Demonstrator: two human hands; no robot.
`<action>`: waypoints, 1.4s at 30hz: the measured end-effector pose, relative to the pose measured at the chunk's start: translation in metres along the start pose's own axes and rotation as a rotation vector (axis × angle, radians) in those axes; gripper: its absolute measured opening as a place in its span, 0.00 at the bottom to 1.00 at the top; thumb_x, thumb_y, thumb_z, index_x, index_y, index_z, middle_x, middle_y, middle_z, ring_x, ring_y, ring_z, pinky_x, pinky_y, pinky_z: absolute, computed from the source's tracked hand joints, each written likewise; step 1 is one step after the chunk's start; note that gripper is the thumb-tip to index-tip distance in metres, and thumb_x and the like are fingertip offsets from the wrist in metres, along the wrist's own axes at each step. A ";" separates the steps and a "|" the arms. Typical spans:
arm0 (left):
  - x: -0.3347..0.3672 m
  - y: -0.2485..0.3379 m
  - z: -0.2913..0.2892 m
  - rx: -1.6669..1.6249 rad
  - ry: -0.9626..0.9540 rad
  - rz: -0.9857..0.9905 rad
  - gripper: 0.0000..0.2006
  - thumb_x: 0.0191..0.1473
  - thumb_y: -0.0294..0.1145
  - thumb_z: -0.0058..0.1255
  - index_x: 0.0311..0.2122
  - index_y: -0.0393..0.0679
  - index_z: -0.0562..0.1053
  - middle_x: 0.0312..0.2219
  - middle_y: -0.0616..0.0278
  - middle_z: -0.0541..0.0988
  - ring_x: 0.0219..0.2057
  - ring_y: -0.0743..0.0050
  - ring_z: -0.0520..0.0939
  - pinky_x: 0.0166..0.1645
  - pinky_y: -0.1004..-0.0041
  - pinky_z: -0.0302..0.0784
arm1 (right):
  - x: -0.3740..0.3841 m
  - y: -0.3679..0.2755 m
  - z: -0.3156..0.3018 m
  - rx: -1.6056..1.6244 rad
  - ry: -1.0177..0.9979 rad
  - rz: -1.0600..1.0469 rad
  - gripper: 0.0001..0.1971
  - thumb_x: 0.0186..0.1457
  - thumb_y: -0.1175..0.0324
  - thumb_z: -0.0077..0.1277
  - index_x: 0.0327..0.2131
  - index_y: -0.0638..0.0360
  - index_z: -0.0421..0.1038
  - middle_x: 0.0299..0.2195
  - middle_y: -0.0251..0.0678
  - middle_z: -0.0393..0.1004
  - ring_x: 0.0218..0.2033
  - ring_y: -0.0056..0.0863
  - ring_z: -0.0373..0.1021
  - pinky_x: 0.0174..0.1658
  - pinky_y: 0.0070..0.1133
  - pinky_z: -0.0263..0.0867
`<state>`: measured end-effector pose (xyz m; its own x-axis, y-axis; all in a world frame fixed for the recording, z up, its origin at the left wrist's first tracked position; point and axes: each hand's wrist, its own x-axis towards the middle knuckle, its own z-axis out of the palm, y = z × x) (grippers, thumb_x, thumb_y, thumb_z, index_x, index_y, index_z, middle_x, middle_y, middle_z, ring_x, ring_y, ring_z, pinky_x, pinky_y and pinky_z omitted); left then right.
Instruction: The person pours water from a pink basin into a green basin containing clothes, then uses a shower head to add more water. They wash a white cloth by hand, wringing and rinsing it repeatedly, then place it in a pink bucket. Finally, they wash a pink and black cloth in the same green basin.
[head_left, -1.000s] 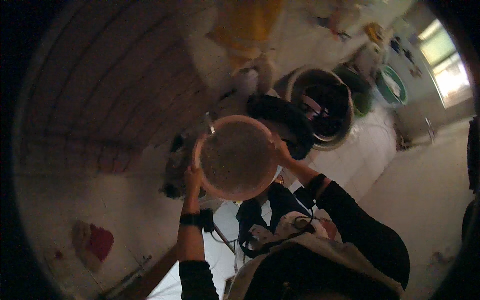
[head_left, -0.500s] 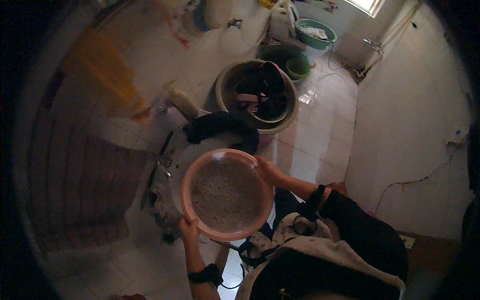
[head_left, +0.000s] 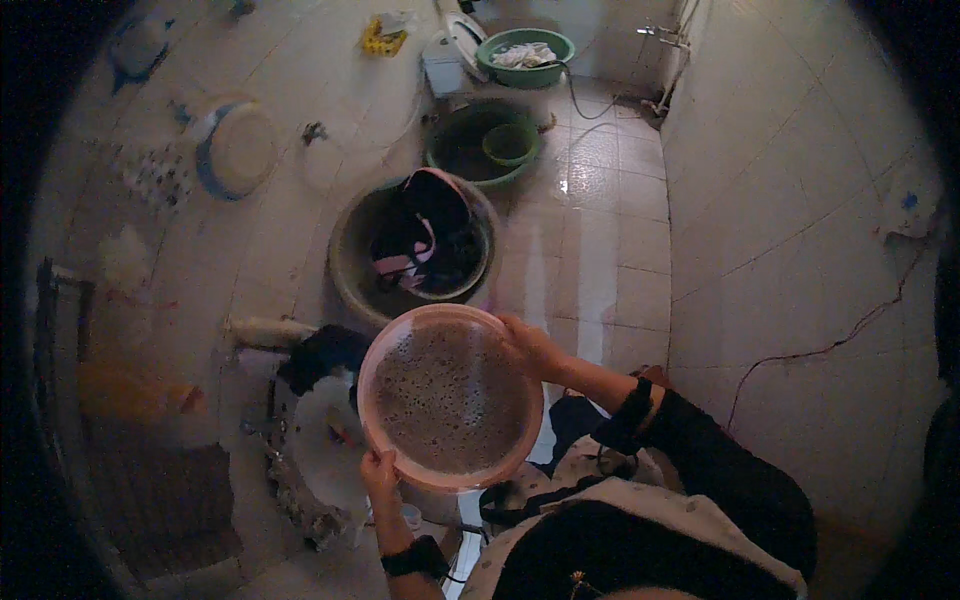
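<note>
A round pink basin (head_left: 376, 345) of murky grey, foamy water is held up in front of me. My left hand (head_left: 380, 478) grips its near left rim, and my right hand (head_left: 530, 348) is closed around its far right rim. Just left of the basin is a white sink (head_left: 318, 440), with a dark cloth (head_left: 325, 358) draped at its far edge. Beyond the basin stands a large tub (head_left: 352, 270) holding a smaller bowl with dark and pink clothes (head_left: 425, 240).
Farther back, a dark green tub (head_left: 455, 170) holds a small green bowl (head_left: 508, 145). A green basin with white cloth (head_left: 525, 55) rests by the toilet lid (head_left: 468, 45). A thin cord (head_left: 800, 355) runs along the right wall. Basins (head_left: 240, 150) hang on the left wall.
My view has swung to the right, away from the sink and toward the tubs. The basin has moved with it, still in both hands, and bubbles now show clearly on its water.
</note>
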<state>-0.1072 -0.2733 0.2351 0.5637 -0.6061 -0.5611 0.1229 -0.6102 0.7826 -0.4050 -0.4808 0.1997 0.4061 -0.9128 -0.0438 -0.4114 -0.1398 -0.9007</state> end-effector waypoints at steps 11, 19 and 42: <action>0.042 0.102 0.274 0.116 -0.143 0.059 0.15 0.50 0.28 0.51 0.42 0.31 0.70 0.35 0.53 0.77 0.33 0.69 0.78 0.36 0.72 0.73 | 0.066 0.091 -0.264 0.043 0.132 0.125 0.19 0.55 0.67 0.47 0.50 0.62 0.63 0.40 0.50 0.73 0.42 0.41 0.71 0.47 0.30 0.65; 0.135 0.169 0.446 0.192 -0.320 0.268 0.13 0.48 0.31 0.55 0.37 0.33 0.71 0.29 0.61 0.76 0.27 0.77 0.75 0.31 0.74 0.72 | 0.141 0.150 -0.398 -0.022 0.273 0.143 0.20 0.55 0.67 0.47 0.51 0.65 0.61 0.40 0.49 0.74 0.43 0.37 0.72 0.46 0.30 0.66; 0.320 0.409 0.752 -0.165 -0.007 -0.006 0.13 0.47 0.29 0.52 0.37 0.32 0.71 0.24 0.61 0.76 0.21 0.75 0.76 0.24 0.74 0.70 | 0.636 0.265 -0.624 -0.205 -0.098 0.058 0.19 0.57 0.66 0.45 0.50 0.64 0.62 0.39 0.54 0.73 0.43 0.47 0.71 0.45 0.35 0.66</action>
<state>-0.4903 -1.1005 0.1728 0.5566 -0.6068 -0.5674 0.2591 -0.5221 0.8125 -0.7651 -1.3383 0.2026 0.4499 -0.8814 -0.1441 -0.5898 -0.1721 -0.7890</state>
